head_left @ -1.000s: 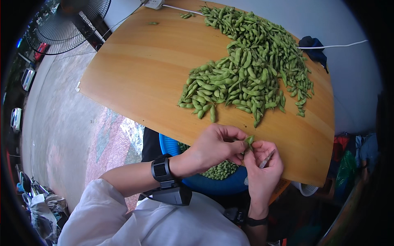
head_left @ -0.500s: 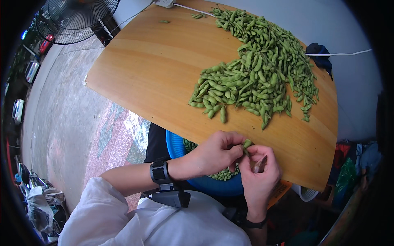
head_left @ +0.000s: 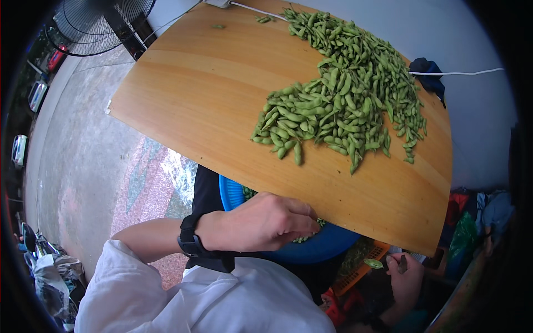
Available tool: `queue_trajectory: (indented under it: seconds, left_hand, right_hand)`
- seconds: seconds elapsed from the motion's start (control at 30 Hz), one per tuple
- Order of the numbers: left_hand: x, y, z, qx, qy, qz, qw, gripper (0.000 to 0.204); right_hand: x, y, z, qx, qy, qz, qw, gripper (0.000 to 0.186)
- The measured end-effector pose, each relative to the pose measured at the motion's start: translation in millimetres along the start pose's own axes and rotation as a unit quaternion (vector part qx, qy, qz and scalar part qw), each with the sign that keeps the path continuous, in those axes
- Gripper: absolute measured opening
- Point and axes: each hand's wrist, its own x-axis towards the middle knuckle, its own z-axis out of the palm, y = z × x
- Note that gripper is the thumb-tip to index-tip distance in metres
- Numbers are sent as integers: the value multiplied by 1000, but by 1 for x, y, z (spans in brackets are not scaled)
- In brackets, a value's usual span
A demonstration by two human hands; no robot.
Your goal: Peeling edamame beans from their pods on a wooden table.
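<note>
My left hand [head_left: 272, 222] hangs over a blue basin [head_left: 327, 244] of shelled green soybeans [head_left: 302, 240], under the table's near edge. Its fingers are bent downward and close together; the tips and anything in them are hidden. Off to the lower right, my right hand [head_left: 408, 277] pinches a small dark brown thing [head_left: 403, 263] whose kind I cannot make out. Just left of those fingertips a split green pod [head_left: 373, 263] appears loose, above an orange plastic basket [head_left: 351, 279]. A large heap of unshelled soybean pods [head_left: 344, 105] covers the table's right half.
The wooden table [head_left: 205, 100] slants across the view. A few pods [head_left: 264, 19] lie at its far edge beside a white cable. A standing fan [head_left: 100, 25] is at the far left. Dark cloth [head_left: 430, 80] and a white cord are by the wall; bags [head_left: 466, 233] are at right.
My hands were together on a green pod over the basin. The right hand has since swung down to the right; the left has dropped lower over the beans. The split pod now appears apart from the fingers.
</note>
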Motion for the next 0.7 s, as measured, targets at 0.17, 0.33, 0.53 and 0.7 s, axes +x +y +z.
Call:
queue_trajectory:
  seconds: [0.17,0.33,0.53,0.7]
  left_hand:
    - [21,-29,-32,293,22,7,956,46]
    - [45,-36,-40,383,-106,46,917,41]
    - [52,-20,-19,275,-98,95,952,24]
    - [54,-24,-9,225,-67,51,971,36]
  right_hand:
    - [-15,-30,-13,-81,32,-57,995,21]
    - [-16,-153,-10,-127,-9,-248,960,38]
    - [-32,-242,8,-217,14,-384,897,36]
    - [-30,-250,25,-231,11,-415,880,37]
